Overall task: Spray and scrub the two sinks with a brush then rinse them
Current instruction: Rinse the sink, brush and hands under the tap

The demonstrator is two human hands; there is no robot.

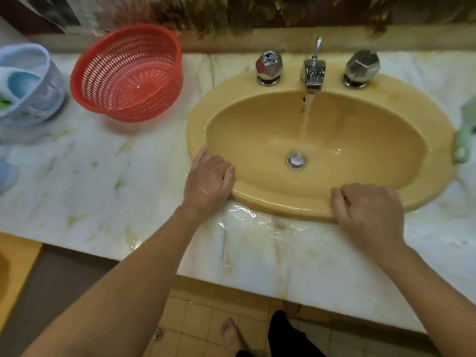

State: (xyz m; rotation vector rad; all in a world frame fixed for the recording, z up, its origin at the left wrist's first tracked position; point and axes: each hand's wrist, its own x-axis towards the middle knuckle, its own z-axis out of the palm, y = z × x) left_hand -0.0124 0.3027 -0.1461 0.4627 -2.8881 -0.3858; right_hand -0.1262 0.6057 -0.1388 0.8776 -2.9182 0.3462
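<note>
A yellow oval sink [360, 140] is set in a white marble counter [90, 181]. Water runs from the chrome tap [313, 73] down to the drain [296, 159]. A chrome knob stands on each side of the tap, the left knob [268, 67] and the right knob [362, 68]. My left hand [208, 179] rests on the sink's front-left rim with its fingers curled over the edge. My right hand [368, 204] rests on the front rim, fingers curled, holding nothing. No brush or spray bottle shows. Only one sink is fully in view.
A red plastic basket [128, 73] stands at the back left, beside a pale tub [28, 83] at the far left. A green object [466, 140] sits at the right edge. Water pools on the counter [257, 222] before the sink. Bare feet stand on the tiled floor [201, 318].
</note>
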